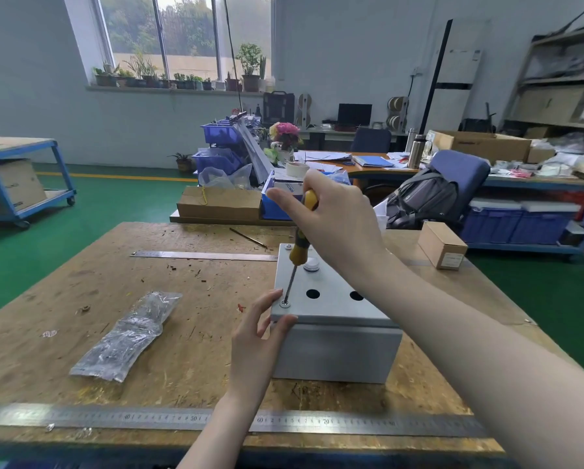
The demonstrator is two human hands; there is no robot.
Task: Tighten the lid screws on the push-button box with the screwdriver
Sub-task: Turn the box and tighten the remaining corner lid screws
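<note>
A grey metal push-button box [338, 350] stands on the wooden workbench, its lid showing two open round holes and one white button [311, 264]. My right hand [334, 218] grips the yellow-and-black handle of a screwdriver [299, 245]. The shaft slants down to the lid screw [285, 303] at the near left corner, tip seated in it. My left hand [258, 336] rests against that corner, thumb on the lid's front edge and fingers straight beside the shaft. A second screw [288, 246] sits at the far left corner.
A clear plastic bag [128, 336] of parts lies left of the box. A long steel ruler [216, 423] runs along the bench's front edge and a shorter ruler [202, 255] lies further back. A small cardboard box [442, 245] sits at the far right.
</note>
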